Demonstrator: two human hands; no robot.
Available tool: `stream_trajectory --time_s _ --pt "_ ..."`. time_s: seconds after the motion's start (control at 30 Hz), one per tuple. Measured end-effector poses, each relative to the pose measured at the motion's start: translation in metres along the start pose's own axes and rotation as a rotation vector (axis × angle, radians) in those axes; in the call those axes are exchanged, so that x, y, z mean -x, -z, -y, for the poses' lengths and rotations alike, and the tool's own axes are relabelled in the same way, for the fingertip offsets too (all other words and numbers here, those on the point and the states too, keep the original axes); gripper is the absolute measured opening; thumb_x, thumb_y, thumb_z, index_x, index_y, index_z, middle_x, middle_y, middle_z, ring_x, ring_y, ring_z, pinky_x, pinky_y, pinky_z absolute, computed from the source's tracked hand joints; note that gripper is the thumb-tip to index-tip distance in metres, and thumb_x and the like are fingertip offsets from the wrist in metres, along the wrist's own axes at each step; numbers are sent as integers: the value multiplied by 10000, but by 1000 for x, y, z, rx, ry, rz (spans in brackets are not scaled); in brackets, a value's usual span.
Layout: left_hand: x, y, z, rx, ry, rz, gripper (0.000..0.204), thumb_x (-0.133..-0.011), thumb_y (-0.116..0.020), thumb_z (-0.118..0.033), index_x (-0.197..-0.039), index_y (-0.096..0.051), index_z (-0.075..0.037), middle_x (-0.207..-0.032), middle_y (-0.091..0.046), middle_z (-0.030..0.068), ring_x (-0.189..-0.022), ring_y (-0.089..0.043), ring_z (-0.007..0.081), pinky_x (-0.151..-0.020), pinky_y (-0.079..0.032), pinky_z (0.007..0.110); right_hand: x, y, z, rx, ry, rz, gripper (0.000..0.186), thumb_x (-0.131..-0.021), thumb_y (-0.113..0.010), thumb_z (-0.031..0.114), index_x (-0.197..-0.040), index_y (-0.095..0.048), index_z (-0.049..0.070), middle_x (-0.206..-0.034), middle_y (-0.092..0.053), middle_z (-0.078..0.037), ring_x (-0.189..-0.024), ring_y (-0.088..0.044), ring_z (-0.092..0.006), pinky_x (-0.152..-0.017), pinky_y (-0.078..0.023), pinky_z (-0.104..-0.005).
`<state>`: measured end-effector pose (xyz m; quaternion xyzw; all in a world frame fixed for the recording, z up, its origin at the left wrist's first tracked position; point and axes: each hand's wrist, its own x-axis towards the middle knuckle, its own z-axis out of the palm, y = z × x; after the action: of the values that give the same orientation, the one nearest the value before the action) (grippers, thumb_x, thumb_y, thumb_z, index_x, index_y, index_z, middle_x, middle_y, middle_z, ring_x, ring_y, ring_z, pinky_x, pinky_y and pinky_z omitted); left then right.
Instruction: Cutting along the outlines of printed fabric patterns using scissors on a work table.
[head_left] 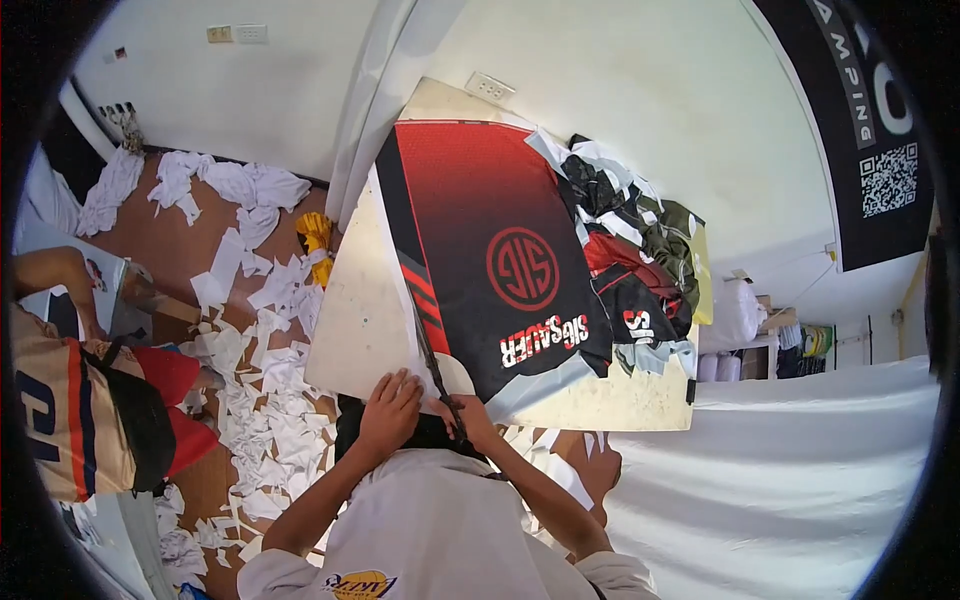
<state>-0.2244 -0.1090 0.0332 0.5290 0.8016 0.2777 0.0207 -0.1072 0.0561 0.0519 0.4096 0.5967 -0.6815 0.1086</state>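
Note:
A red-to-black fabric panel [450, 190] with a round red emblem and white lettering lies on a pale board [335, 330]. A narrow white strip runs along its left edge. My left hand [390, 410] rests on that white material near the board's lower left, fingers curled over it; whether it pinches the material is unclear. My right hand [465, 420] grips long dark scissors [432, 365], which point up along the panel's left edge. Pale cut material [530, 385] lies under the panel's lower edge.
A pile of dark, red and olive fabric [640, 270] covers the board's right side. White scraps [270, 420] and yellow cloth [315, 250] litter the left floor. Another person's arm [55, 275] reaches in at far left beside printed fabric [60, 400]. A white cloth [770, 460] spreads at lower right.

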Motion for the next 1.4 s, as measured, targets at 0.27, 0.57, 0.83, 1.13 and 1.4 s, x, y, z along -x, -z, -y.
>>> stream_trajectory --time_s 0.27,0.57,0.83,1.13,1.4 --pt "-1 3 0 47 35 1 368 -835 -662 -130 -1193 -642 -50 -1319 -580 106 -1330 -470 313 -1132 -347 476 27 14 34 288 -37 -41 504 -834 -788 461 -631 -567 57 -544 -527 -9 -452 -504 -106 -434 -384 -281" --pt "-58 10 4 238 280 -111 470 -837 -679 -199 -1273 -575 -56 -1192 -643 149 -1071 -611 344 -946 -463 474 33 143 18 831 549 -678 378 -832 -776 382 -898 -658 29 -705 -662 -164 -604 -646 -347 -566 -483 -417" --pt "-163 -5 20 -78 -52 125 708 -898 -655 -355 -1510 -381 -124 -1533 -398 148 -1442 -333 338 -1176 -236 535 21 245 -52 841 450 -1084 450 -815 -755 360 -1064 -566 36 -952 -663 -234 -880 -637 -461 -711 -485 -528" --pt "-189 6 -17 79 484 479 554 -905 -655 -362 -1388 -544 -116 -1385 -531 172 -1316 -471 359 -1125 -326 514 99 205 -45 421 129 -1279 399 -804 -810 296 -953 -556 27 -809 -631 -182 -749 -610 -391 -671 -458 -463" --pt "-270 -31 84 -361 52 222 649 -922 -608 -452 -1488 -432 -188 -1532 -396 164 -1425 -350 371 -1158 -227 602 -60 224 23 485 433 -1028 461 -821 -786 274 -1084 -513 11 -835 -607 -276 -790 -586 -507 -671 -436 -541"
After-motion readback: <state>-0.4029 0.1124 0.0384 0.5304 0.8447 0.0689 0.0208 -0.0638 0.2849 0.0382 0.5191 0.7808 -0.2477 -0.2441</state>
